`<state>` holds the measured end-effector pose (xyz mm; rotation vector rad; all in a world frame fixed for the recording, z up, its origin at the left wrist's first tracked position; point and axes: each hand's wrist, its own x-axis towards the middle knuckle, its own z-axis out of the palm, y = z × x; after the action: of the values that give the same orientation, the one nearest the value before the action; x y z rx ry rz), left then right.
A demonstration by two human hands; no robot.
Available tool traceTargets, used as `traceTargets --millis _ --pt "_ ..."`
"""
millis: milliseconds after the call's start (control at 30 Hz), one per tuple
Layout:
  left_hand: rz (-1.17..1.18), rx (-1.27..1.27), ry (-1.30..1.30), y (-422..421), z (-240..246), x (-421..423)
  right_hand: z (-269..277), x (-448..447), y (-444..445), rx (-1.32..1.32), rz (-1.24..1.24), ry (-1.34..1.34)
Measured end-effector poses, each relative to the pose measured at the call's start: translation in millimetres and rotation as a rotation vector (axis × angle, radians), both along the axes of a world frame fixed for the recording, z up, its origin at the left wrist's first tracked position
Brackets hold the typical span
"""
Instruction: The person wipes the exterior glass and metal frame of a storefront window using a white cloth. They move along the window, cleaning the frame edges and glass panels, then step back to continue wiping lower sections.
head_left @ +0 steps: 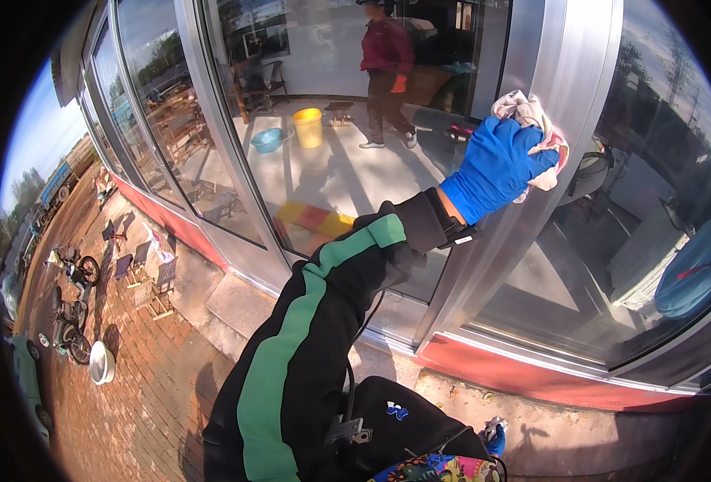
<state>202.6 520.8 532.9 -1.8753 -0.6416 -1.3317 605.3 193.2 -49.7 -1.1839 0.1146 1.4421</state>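
Observation:
My left hand (495, 165), in a blue glove, is raised and closed on a crumpled white-and-pink cloth (530, 111). It presses the cloth against the broad silver metal frame post (563, 78) between two glass panes. A dark strap shows at that wrist, below the black sleeve with its green stripe (271, 385). Low at my side, my right hand (496, 443) also wears a blue glove, partly hidden by my clothing. A whitish crumpled cloth (493, 425) is bunched in its fingers.
Behind the glass door (331, 175) stand a person (386, 66), a yellow bucket (307, 128) and a blue basin (267, 140). A red-painted base (512, 364) runs under the windows. On the brick paving are folding stools (141, 253), motorcycles (69, 313) and a white tub (102, 363).

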Motion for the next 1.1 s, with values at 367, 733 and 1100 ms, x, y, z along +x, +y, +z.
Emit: traceTargets --millis 367,733,1100 --pt "0.104 -0.027 0.214 -1.9 -42.3 19.9 42.9 -50.2 45.6 0.087 0.002 0.024" --pt "-0.054 -0.213 0.602 -7.1 -216.7 27.1 73.0 -88.6 -34.4 0.012 -0.226 -0.037" --pt "0.141 -0.139 0.285 33.8 -120.8 7.3 35.4 -123.3 -162.8 -0.273 -0.495 0.015"
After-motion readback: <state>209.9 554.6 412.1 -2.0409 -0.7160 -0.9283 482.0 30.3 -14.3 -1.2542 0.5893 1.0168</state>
